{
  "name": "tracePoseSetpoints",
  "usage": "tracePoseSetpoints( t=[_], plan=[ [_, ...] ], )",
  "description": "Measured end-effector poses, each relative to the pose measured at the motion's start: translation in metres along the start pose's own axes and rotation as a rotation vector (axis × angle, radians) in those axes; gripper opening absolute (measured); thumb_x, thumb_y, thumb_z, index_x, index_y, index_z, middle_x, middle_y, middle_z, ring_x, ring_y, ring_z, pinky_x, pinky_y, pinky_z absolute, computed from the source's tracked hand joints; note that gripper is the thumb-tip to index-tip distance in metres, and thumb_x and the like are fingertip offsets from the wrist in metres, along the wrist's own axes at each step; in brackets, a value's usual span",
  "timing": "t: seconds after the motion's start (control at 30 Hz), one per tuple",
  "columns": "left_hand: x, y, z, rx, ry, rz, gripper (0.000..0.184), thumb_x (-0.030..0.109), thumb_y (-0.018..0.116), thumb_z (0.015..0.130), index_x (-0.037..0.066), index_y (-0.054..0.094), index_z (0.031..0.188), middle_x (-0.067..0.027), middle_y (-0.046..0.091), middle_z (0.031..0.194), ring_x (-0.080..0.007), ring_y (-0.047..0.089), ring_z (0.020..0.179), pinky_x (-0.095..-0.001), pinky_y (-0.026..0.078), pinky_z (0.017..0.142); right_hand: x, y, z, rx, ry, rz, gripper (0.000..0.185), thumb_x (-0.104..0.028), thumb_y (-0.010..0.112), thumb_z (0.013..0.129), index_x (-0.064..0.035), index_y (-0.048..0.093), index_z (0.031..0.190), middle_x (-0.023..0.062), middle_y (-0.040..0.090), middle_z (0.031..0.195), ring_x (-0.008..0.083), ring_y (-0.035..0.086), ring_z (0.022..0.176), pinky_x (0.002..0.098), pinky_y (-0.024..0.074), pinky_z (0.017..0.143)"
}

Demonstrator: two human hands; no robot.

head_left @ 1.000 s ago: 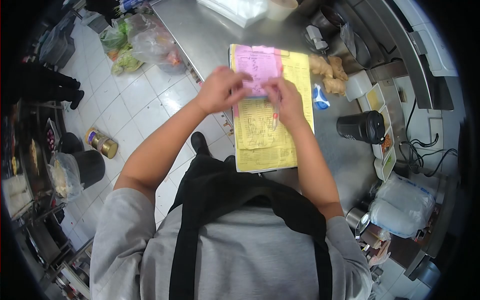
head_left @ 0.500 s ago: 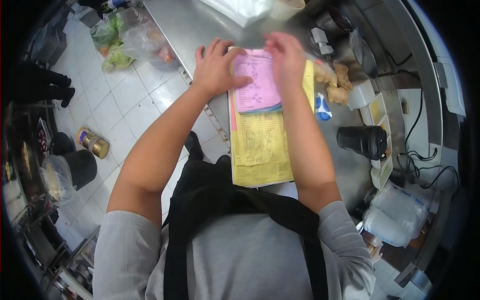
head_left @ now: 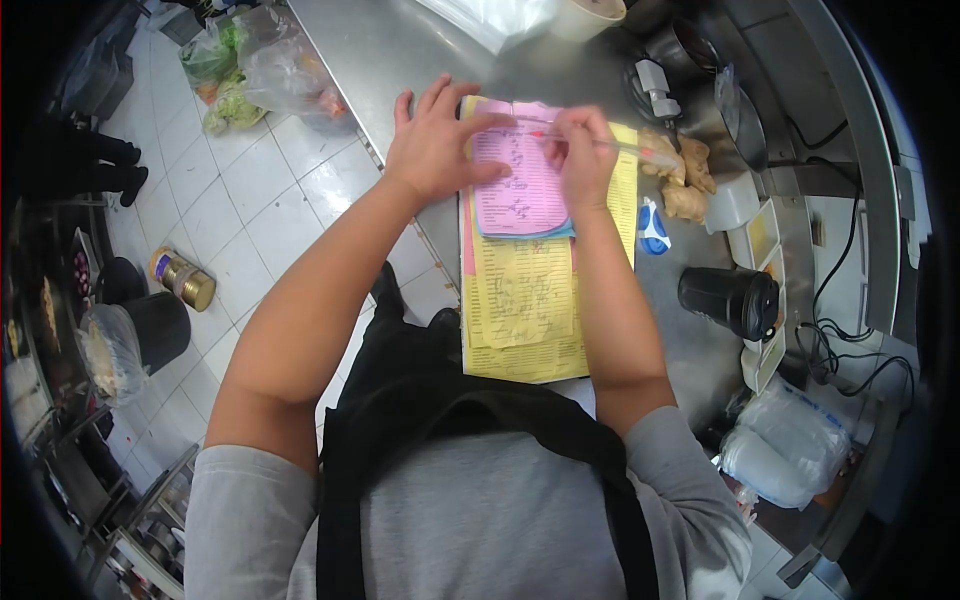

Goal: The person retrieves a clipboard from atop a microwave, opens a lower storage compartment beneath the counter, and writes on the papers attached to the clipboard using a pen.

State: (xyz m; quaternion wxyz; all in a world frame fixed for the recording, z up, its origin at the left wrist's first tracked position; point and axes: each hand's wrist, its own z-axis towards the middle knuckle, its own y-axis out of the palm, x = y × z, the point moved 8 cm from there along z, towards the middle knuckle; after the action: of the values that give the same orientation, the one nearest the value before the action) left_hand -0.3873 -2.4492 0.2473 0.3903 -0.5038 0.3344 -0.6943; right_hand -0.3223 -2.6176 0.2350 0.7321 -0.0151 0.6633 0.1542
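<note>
A pink printed form (head_left: pixel 520 185) with handwriting lies on a stack of yellow sheets (head_left: pixel 525 310) at the edge of the steel counter. My left hand (head_left: pixel 432 150) rests on the pink form's left edge with its fingers spread. In my right hand (head_left: pixel 587 160) is a clear pen (head_left: pixel 625 147) with a red tip, gripped between the fingers over the form's upper right. Motion blurs the pen a little, and I cannot tell whether its tip touches the paper. To the right of the papers lie pieces of ginger (head_left: pixel 688 180) and a small blue-and-white object (head_left: pixel 653 228).
A black lidded cup (head_left: pixel 728 300) stands on the steel counter (head_left: pixel 395 50), near white trays (head_left: pixel 757 235) and loose black cables (head_left: pixel 845 345). Bags of vegetables (head_left: pixel 265 75) and a can (head_left: pixel 185 280) are on the tiled floor. Another person's dark-clothed legs show at far left.
My right hand has come down and closed around the pen, which now points across the pink form. My left hand has stayed on the paper. The view has shifted slightly.
</note>
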Motion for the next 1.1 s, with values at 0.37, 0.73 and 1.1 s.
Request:
tracePoseSetpoints(
  t=[0.37, 0.73, 1.1],
  plan=[
    [0.002, 0.002, -0.001, -0.022, -0.012, 0.037, 0.060, 0.054, 0.076, 0.065, 0.042, 0.063, 0.122, -0.0050, 0.041, 0.145, -0.0321, 0.025, 0.143, -0.0601, 0.010, 0.114, -0.010, 0.005, -0.005, -0.025, -0.283, -0.155, 0.011, 0.004, 0.056, 0.081, -0.0017, 0.051, 0.074, 0.0046, 0.057, 0.071, 0.0072, 0.051, 0.058, 0.0216, 0.0421, 0.054],
    [0.001, 0.003, -0.002, -0.013, -0.005, 0.032, 0.062, 0.055, 0.077, 0.064, 0.042, 0.062, 0.123, -0.0059, 0.041, 0.146, -0.0321, 0.026, 0.143, -0.0616, 0.010, 0.113, -0.003, 0.003, -0.003, -0.008, -0.300, -0.320, 0.012, 0.002, 0.056, 0.082, -0.0027, 0.051, 0.072, 0.0022, 0.057, 0.070, 0.0066, 0.049, 0.058, 0.0218, 0.0403, 0.054],
    [0.000, 0.004, -0.001, -0.026, -0.021, 0.055, 0.062, 0.055, 0.075, 0.065, 0.043, 0.061, 0.124, -0.0034, 0.041, 0.146, -0.0294, 0.024, 0.145, -0.0626, 0.012, 0.113, -0.004, 0.004, -0.003, -0.009, -0.272, -0.255, 0.012, 0.002, 0.057, 0.081, -0.0027, 0.050, 0.072, 0.0018, 0.056, 0.069, 0.0061, 0.048, 0.061, 0.0219, 0.0403, 0.057]
  ],
)
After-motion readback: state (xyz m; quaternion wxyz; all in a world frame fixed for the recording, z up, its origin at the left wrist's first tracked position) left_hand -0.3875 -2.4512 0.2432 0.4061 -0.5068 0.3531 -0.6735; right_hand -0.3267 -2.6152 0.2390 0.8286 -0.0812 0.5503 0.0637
